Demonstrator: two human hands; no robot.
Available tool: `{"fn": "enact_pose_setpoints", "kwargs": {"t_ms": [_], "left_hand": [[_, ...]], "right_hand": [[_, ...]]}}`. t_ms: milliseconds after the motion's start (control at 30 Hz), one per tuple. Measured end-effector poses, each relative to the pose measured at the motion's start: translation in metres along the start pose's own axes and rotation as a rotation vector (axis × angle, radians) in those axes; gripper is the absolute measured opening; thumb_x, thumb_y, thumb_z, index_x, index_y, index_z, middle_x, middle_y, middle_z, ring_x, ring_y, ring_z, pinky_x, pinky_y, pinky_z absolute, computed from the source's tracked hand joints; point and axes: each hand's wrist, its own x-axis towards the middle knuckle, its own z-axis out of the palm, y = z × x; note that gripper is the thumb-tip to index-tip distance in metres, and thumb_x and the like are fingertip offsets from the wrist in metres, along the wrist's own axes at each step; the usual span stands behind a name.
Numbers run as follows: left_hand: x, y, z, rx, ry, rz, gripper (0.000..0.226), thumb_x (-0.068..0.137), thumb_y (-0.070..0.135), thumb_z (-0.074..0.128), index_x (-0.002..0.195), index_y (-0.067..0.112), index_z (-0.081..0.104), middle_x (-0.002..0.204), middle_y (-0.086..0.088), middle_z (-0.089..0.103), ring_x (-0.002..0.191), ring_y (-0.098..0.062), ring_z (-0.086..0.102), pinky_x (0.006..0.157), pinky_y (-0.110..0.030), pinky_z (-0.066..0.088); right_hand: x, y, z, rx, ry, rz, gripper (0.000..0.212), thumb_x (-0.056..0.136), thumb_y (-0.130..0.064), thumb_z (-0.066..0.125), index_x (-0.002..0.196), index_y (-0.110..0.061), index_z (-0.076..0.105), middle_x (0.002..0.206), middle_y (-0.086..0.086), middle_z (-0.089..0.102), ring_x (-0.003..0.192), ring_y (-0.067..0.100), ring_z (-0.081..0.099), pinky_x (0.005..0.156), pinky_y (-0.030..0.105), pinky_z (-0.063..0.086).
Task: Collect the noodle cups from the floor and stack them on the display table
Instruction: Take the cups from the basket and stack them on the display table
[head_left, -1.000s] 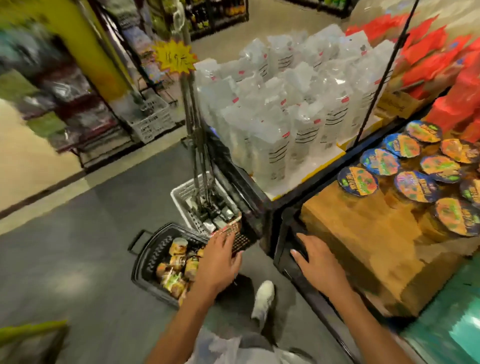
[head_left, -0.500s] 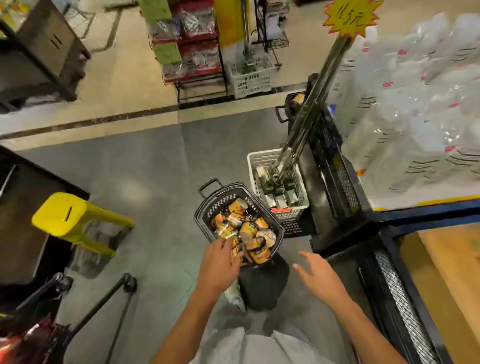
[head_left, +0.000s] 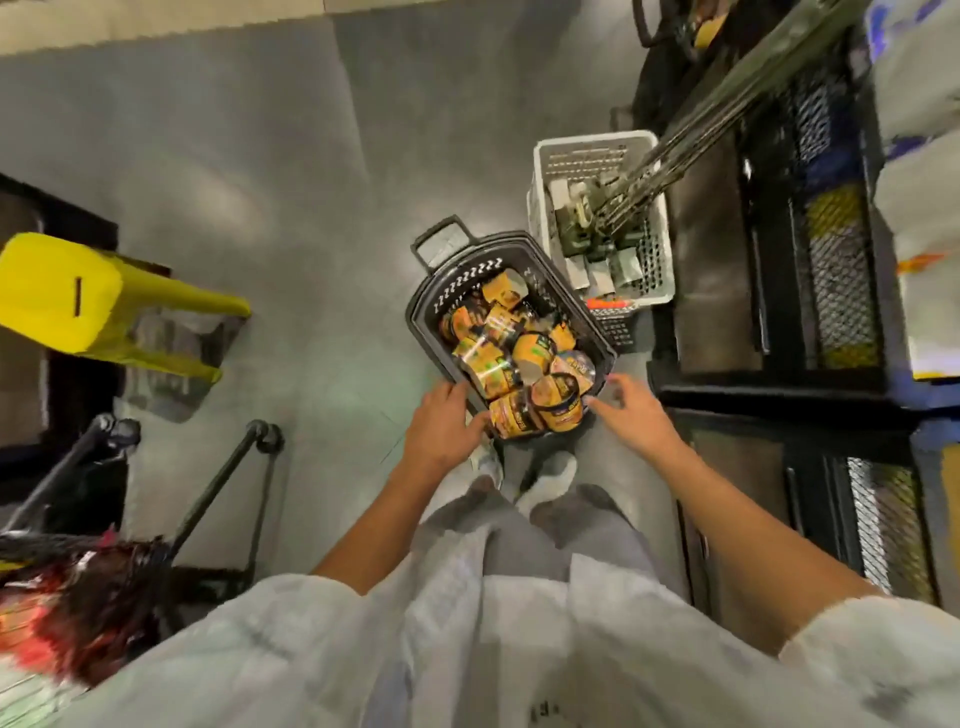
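Grey floor (head_left: 218, 171) below; both my left hand (head_left: 441, 431) and right hand (head_left: 636, 413) spread wide, empty, flanking heaped noodle cups (head_left: 511, 358); a careless grab could topple them from the basket (head_left: 431, 301).

1. the noodle cups (head_left: 519, 358) in the black basket (head_left: 597, 332) carry printed yellow and orange labels, but the lettering is too blurred to read
2. small dark marks on the white shirt (head_left: 545, 709) hem cannot be made out as words
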Motion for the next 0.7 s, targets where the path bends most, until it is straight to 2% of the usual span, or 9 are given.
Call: {"fn": "enact_pose_setpoints", "kwargs": {"t_ms": [67,133,167,300,433,500,567,633,700], "left_hand": [[0.028,-0.009,0.009,-0.012,-0.038,-0.011,0.063,0.101,0.041,0.062,0.15,0.005,0.046,0.144,-0.02,0.052,0.134,-0.04,0.048,0.112,-0.049,0.043],[0.058,-0.017,0.023,-0.015,-0.073,-0.015,0.064,0.1,0.038,0.064,0.15,0.003,0.045,0.143,-0.022,0.052,0.134,-0.041,0.047,0.11,-0.049,0.044],[0.072,-0.021,0.033,-0.011,-0.094,-0.021,0.063,0.1,0.038,0.065,0.148,0.002,0.046,0.141,-0.023,0.052,0.134,-0.042,0.047,0.109,-0.049,0.044],[0.132,-0.038,0.076,-0.041,-0.15,-0.06,0.066,0.096,0.033,0.071,0.148,0.002,0.044,0.143,-0.023,0.048,0.135,-0.044,0.045,0.111,-0.051,0.042],[0.186,-0.054,0.122,-0.075,-0.191,-0.108,0.078,0.094,0.035,0.075,0.153,0.001,0.037,0.151,-0.023,0.04,0.142,-0.042,0.038,0.117,-0.05,0.036],[0.21,-0.063,0.141,-0.067,-0.192,-0.107,0.077,0.095,0.037,0.073,0.154,0.003,0.037,0.151,-0.022,0.041,0.141,-0.042,0.039,0.118,-0.047,0.035],[0.23,-0.073,0.155,-0.067,-0.187,-0.093,0.077,0.094,0.039,0.074,0.153,0.004,0.039,0.151,-0.02,0.042,0.141,-0.038,0.04,0.117,-0.045,0.035],[0.244,-0.082,0.168,-0.061,-0.197,-0.062,0.083,0.091,0.043,0.077,0.154,0.005,0.038,0.153,-0.017,0.04,0.142,-0.035,0.039,0.119,-0.043,0.035],[0.254,-0.09,0.177,-0.054,-0.196,-0.044,0.089,0.089,0.044,0.08,0.155,0.004,0.037,0.154,-0.017,0.04,0.143,-0.034,0.039,0.12,-0.043,0.034]], "right_hand": [[0.026,0.005,0.012,0.029,-0.03,0.019,0.059,0.095,-0.035,0.077,0.144,-0.012,0.053,0.134,0.014,0.063,0.127,0.036,0.058,0.099,0.044,0.05],[0.053,0.016,0.025,0.022,-0.036,0.039,0.041,0.091,-0.026,0.082,0.125,-0.017,0.062,0.11,0.005,0.066,0.123,0.038,0.061,0.087,0.037,0.048],[0.068,0.025,0.032,0.026,-0.045,0.066,0.045,0.088,-0.024,0.085,0.125,-0.013,0.062,0.108,0.005,0.063,0.123,0.038,0.061,0.085,0.034,0.044],[0.118,0.057,0.066,0.047,-0.124,0.154,0.097,0.081,-0.024,0.09,0.157,-0.007,0.034,0.151,0.019,0.049,0.139,0.036,0.048,0.092,0.021,0.032],[0.157,0.09,0.097,-0.023,-0.193,0.167,0.097,0.08,-0.017,0.09,0.157,-0.004,0.032,0.145,0.012,0.055,0.134,0.034,0.053,0.096,0.022,0.041],[0.172,0.104,0.11,0.065,-0.135,0.043,0.08,0.075,-0.001,0.09,0.143,0.001,0.048,0.116,-0.009,0.062,0.117,0.016,0.06,0.084,0.0,0.04],[0.187,0.118,0.128,0.141,-0.089,-0.115,0.068,0.07,0.005,0.088,0.124,-0.02,0.055,0.105,-0.022,0.052,0.101,-0.02,0.06,0.076,-0.01,0.037],[0.205,0.126,0.138,0.204,-0.09,-0.104,0.062,0.073,-0.002,0.09,0.113,-0.033,0.054,0.107,-0.021,0.059,0.099,-0.025,0.06,0.091,0.002,0.048],[0.222,0.132,0.147,0.229,-0.132,-0.048,0.062,0.076,-0.009,0.093,0.122,-0.032,0.059,0.119,-0.01,0.067,0.116,-0.001,0.065,0.107,0.028,0.053]]}}
